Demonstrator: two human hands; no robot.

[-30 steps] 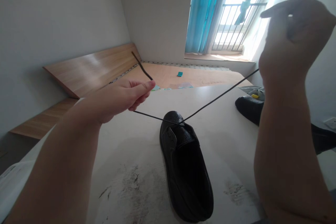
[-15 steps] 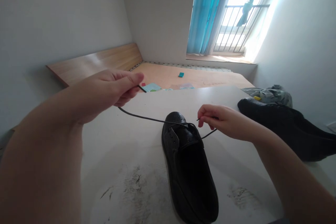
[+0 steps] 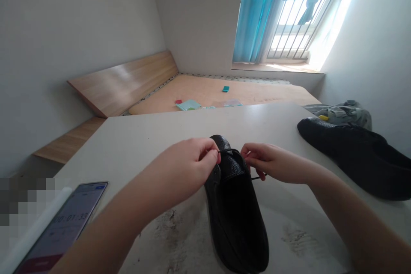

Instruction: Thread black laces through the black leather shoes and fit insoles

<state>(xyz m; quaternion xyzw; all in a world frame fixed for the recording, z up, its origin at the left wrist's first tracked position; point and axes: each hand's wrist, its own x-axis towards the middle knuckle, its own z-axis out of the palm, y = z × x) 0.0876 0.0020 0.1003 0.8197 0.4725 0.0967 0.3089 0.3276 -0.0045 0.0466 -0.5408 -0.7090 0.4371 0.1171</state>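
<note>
one black shoe (image 3: 240, 227) sits before us on a white table (image 3: 154, 130), toe pointing away. over its front, our left hand (image 3: 192, 162) has the dark lace (image 3: 229, 150) pinched between fingertips; our right hand (image 3: 274, 163) curls its fingers at the shoe's right edge, what they hold we cannot tell. beyond, a blue curtain (image 3: 257, 17) hangs.

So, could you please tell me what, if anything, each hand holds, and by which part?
The left hand pinches the lace where it crosses the shoe; what the right hand holds is unclear.
</note>
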